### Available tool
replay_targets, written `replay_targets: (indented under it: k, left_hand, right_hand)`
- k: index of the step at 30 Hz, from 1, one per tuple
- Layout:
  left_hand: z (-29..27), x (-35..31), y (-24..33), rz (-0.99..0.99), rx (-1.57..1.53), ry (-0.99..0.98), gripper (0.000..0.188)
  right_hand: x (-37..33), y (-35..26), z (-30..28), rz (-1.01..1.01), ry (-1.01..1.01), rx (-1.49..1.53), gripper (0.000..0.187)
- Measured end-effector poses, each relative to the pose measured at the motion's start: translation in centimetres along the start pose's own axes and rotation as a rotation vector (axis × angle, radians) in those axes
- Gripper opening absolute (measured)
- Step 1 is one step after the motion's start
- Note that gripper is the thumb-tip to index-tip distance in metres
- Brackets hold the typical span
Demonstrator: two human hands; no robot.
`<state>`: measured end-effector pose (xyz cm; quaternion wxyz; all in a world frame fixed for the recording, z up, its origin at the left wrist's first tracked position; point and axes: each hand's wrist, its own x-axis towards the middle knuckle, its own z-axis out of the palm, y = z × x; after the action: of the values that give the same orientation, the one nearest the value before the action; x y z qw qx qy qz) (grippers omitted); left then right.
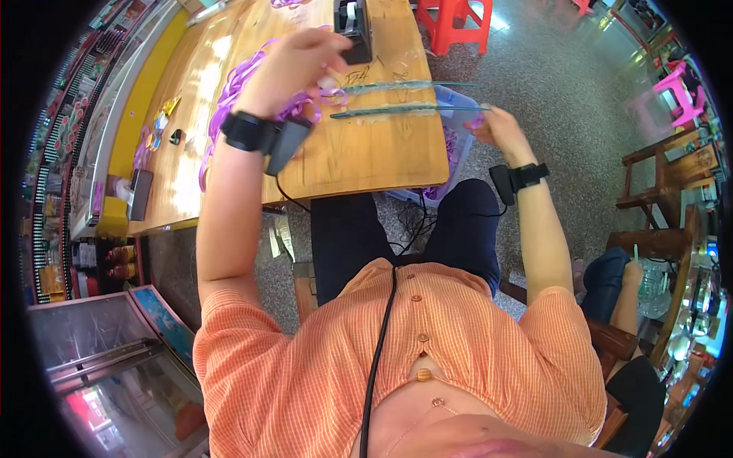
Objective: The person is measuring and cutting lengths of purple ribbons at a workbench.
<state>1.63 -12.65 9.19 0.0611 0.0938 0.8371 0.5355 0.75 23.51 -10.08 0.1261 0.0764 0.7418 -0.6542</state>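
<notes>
My left hand [298, 69] is over the table beside the tape dispenser [353, 34], its fingers curled round a strand of purple ribbon. Under and beside that wrist lies a tangled heap of purple ribbon [235, 88]. Past the table's right edge, my right hand [504, 133] is closed at the end of the nearer thin green rod [382, 112]; a bit of purple shows at its fingertips. A second green rod [412, 84] lies parallel, farther back. Both rods reach over the table edge, with clear tape along them.
A translucent blue bin [458, 164] holding purple ribbon stands under the table's right corner. The wooden table [366, 156] is in front of my knees. A red stool [456, 27] is beyond, a pink stool [678, 99] far right. Black cables hang by my legs. Another person sits at right.
</notes>
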Motion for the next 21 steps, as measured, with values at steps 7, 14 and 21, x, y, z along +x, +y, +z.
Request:
replay_targets:
  k: [7, 14, 21]
  left_hand:
    - [-6.5, -1.5, -5.8, 0.191, 0.625, 0.088, 0.038]
    - [-4.8, -2.2, -6.6, 0.128, 0.633, 0.164, 0.037]
    - [-3.9, -2.1, -6.0, 0.356, 0.546, 0.302, 0.031]
  right_hand:
    - [1.1, -0.2, 0.1, -0.353, 0.509, -0.153, 0.039]
    - [-5.5, -14.8, 10.2, -1.27, -0.019, -0.918, 0.022]
    - [-0.6, -16.7, 17.3, -1.298, -0.288, -1.37, 0.02]
